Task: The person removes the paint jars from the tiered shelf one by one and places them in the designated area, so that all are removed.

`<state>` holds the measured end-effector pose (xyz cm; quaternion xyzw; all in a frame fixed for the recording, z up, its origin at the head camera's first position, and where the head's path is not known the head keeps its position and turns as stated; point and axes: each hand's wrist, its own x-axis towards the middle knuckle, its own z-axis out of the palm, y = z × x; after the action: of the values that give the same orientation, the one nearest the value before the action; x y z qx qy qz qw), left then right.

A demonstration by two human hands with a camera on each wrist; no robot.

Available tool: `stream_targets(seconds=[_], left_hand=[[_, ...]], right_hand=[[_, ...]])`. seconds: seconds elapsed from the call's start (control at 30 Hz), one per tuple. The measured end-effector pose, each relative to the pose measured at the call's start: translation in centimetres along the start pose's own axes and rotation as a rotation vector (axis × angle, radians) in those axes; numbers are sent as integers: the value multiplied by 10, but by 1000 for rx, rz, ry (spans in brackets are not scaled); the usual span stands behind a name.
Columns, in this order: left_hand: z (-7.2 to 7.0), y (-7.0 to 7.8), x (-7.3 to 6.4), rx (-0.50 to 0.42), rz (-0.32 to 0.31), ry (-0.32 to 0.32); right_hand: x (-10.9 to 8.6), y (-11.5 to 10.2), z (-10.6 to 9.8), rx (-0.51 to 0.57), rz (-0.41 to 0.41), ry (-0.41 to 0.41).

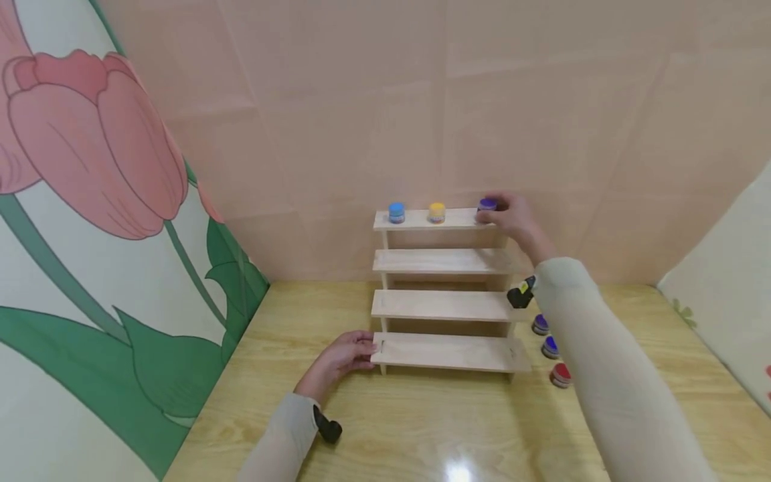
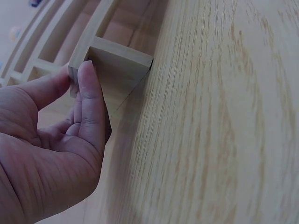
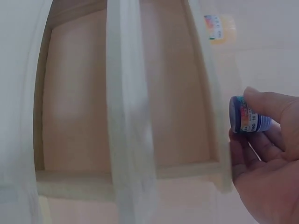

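Closest to view is my right sleeve [image 1: 626, 381], at four o'clock from the middle of the wooden rack [image 1: 442, 304]; my left sleeve [image 1: 274, 442] comes in at eight o'clock. At one o'clock, my right hand [image 1: 519, 217] pinches the purple jar [image 3: 245, 114], thumb and fingers clamped on its sides. It is at the right end of the top tier [image 1: 415, 219]; I cannot tell whether its base touches the wood. On that same tier stand the blue jar [image 1: 396, 213] at eleven o'clock and the yellow jar [image 1: 436, 213] at twelve, well apart. My left hand [image 1: 342, 356], at eight o'clock, has its fingers clamped on the left end of the bottom tier [image 1: 446, 351]. Towards four o'clock, a purple-lidded jar [image 1: 540, 325], a blue-lidded jar [image 1: 550, 347] and a red-lidded jar [image 1: 561, 375] sit near one another on the counter [image 1: 397, 428], beside my right sleeve. Big tulips [image 1: 96, 147] colour the wall at ten o'clock.
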<state>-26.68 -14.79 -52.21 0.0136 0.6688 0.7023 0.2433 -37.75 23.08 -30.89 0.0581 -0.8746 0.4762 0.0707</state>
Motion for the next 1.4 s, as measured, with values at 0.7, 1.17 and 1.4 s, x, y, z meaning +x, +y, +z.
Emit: stream_targets(seconds=[0.7, 1.17, 1.4], left_hand=[[1, -1, 1, -19, -18, 19], [0, 0, -1, -12, -1, 15], [0, -2, 0, -20, 2, 9]], right_hand=[[-67, 18, -57, -129, -48, -32], [-113, 39, -69, -186, -50, -74], [-129, 55, -75, -193, -39, -89]])
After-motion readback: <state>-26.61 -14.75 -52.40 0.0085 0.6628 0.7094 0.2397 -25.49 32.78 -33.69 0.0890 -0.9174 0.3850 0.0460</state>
